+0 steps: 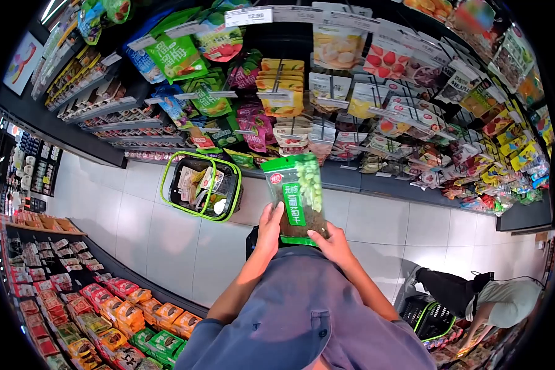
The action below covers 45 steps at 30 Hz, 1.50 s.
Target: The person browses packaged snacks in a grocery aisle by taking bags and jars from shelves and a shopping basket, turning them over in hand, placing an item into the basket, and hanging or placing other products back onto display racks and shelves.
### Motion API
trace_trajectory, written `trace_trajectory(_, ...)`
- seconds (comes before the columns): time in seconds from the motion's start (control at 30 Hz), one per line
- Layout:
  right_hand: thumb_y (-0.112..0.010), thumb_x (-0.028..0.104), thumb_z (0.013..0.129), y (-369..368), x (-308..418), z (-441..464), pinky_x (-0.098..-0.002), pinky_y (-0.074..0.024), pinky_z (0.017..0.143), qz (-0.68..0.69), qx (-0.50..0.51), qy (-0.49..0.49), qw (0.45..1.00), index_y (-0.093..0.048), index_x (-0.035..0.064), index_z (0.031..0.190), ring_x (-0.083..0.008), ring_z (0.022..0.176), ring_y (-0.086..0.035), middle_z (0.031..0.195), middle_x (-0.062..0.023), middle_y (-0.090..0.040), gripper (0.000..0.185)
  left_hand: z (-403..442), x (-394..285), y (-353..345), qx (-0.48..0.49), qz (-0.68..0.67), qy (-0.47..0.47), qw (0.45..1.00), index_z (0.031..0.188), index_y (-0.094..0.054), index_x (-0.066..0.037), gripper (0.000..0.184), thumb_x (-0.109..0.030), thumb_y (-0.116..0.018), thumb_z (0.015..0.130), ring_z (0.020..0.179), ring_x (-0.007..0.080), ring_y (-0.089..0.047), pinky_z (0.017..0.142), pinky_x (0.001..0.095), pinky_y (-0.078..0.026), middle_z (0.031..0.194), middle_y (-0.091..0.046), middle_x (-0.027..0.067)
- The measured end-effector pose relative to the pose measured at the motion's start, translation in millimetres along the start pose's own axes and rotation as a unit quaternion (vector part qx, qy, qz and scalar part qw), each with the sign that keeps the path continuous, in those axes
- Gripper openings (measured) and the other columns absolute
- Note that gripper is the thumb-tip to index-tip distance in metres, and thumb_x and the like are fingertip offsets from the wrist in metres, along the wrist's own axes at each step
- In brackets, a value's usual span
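Packet (294, 200) between left hand (269, 229) and right hand (331, 241), upright

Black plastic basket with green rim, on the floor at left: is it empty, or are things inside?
Not empty: several colourful packets lie inside the basket, with dark space visible around them.

Green snack pouch (295, 200): glossy, smooth plastic film; shopping basket (194, 207): black plastic, green rim; floor (166, 246): smooth, pale, slightly shiny; shirt (277, 308): matt blue-grey cloth
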State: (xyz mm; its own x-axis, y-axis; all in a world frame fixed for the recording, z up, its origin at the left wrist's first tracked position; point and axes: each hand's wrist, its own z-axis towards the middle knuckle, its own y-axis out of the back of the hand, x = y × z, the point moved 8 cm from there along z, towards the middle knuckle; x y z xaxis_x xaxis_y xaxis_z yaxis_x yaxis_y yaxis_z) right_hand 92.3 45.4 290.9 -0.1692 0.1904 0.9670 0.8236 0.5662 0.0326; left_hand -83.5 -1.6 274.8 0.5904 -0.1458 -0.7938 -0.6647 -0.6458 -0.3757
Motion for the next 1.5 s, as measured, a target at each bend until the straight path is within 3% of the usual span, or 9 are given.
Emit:
trace_trajectory(0.2, -0.074, 0.032, 0.081, -2.4, 87.1, -19.1, -0.0357, -0.0501, 0.089, -0.227, 0.105, 0.214, 0.944, -0.053, 0.0008, 0.130, -0.0319, 0.102, -0.065, 0.114, -0.0206, -0.065, 0.062, 36.4, 41.2, -27.0, 0.112, -0.152, 0.130, 0.973, 0.125, -0.051, -0.004, 0.058, -0.054, -0.045, 0.096, 0.092, 0.0170, -0.057, 0.085, 0.0332, -0.046, 0.100, -0.059, 0.0059)
trace_trajectory(0.23, -0.073, 0.027, 0.082, -3.0, 93.9, -22.0, -0.0354, -0.0489, 0.092, -0.221, 0.131, 0.259, 0.931, -0.054, 0.0001, 0.128, -0.0305, 0.106, -0.063, 0.121, -0.0175, -0.063, 0.057, 28.6, 27.0, -51.6, 0.237, -0.239, 0.046, 0.940, 0.124, -0.051, -0.001, 0.059, -0.052, -0.049, 0.094, 0.085, 0.0185, -0.054, 0.079, 0.0335, -0.045, 0.093, -0.056, 0.0074)
trace_trajectory(0.33, -0.072, 0.025, 0.084, 12.3, 87.1, -15.4, -0.0352, -0.0492, 0.091, -0.118, 0.137, 0.263, 0.948, -0.059, -0.0008, 0.121, -0.0305, 0.106, -0.063, 0.123, -0.0161, -0.061, 0.047, 34.2, 43.7, -85.6, 0.296, -0.380, 0.184, 0.857, 0.123, -0.049, 0.003, 0.052, -0.040, -0.052, 0.092, 0.079, 0.0187, -0.045, 0.074, 0.0311, -0.041, 0.085, -0.049, 0.0056)
trace_trajectory(0.57, -0.067, 0.002, 0.084, 87.9, 71.2, 9.3, -0.0304, -0.0510, 0.087, -0.068, 0.082, 0.170, 0.980, -0.060, 0.0003, 0.121, -0.0198, 0.098, -0.064, 0.118, -0.0121, -0.063, 0.038, 48.2, 57.2, -167.5, 0.394, -0.412, 0.223, 0.791, 0.125, -0.046, 0.006, 0.062, -0.046, -0.051, 0.091, 0.082, 0.0203, -0.045, 0.078, 0.0314, -0.040, 0.087, -0.048, 0.0083)
trace_trajectory(0.97, -0.071, 0.011, 0.084, 228.9, 71.0, 58.5, -0.0329, -0.0502, 0.087, -0.151, 0.015, 0.154, 0.976, -0.057, 0.0025, 0.126, -0.0238, 0.105, -0.062, 0.124, -0.0153, -0.060, 0.045, 106.2, 82.8, -314.2, 0.433, -0.341, 0.157, 0.820, 0.125, -0.046, 0.007, 0.074, -0.056, -0.054, 0.086, 0.083, 0.0232, -0.047, 0.075, 0.0319, -0.040, 0.092, -0.051, 0.0124)
trace_trajectory(1.07, -0.073, 0.017, 0.084, 255.1, 77.5, 69.7, -0.0346, -0.0497, 0.089, -0.152, -0.002, 0.135, 0.979, -0.049, 0.0019, 0.133, -0.0255, 0.110, -0.061, 0.127, -0.0160, -0.058, 0.057, 143.0, 113.3, -316.4, 0.281, -0.102, 0.067, 0.952, 0.117, -0.051, -0.001, 0.068, -0.062, -0.051, 0.086, 0.073, 0.0195, -0.051, 0.067, 0.0309, -0.043, 0.084, -0.053, 0.0068)
trace_trajectory(1.13, -0.073, 0.022, 0.083, 273.0, 84.5, 74.8, -0.0352, -0.0488, 0.092, -0.081, -0.010, 0.142, 0.986, -0.042, -0.0005, 0.137, -0.0275, 0.115, -0.059, 0.129, -0.0172, -0.057, 0.066, 149.1, 112.1, -332.6, 0.216, -0.058, 0.095, 0.970, 0.110, -0.055, -0.005, 0.054, -0.055, -0.052, 0.092, 0.070, 0.0146, -0.051, 0.066, 0.0290, -0.044, 0.080, -0.053, 0.0029)
trace_trajectory(1.23, -0.071, 0.024, 0.086, 300.0, 71.9, 80.1, -0.0343, -0.0470, 0.094, -0.085, -0.067, 0.127, 0.986, -0.042, -0.0031, 0.135, -0.0267, 0.114, -0.059, 0.123, -0.0190, -0.059, 0.063, 154.8, 94.0, -340.7, 0.102, 0.060, -0.039, 0.992, 0.090, -0.057, -0.009, 0.031, -0.038, -0.051, 0.100, 0.069, 0.0046, -0.045, 0.060, 0.0219, -0.038, 0.077, -0.052, -0.0034)
trace_trajectory(1.5, -0.067, 0.020, 0.091, 370.5, 25.9, 92.3, -0.0283, -0.0467, 0.088, 0.017, -0.179, -0.018, 0.984, -0.059, -0.0029, 0.118, -0.0137, 0.099, -0.060, 0.108, -0.0091, -0.067, 0.036, 153.9, 97.8, -358.0, 0.156, 0.125, -0.046, 0.979, 0.085, -0.055, -0.009, 0.018, -0.021, -0.066, 0.092, 0.063, -0.0010, -0.043, 0.053, 0.0179, -0.032, 0.072, -0.053, -0.0079)
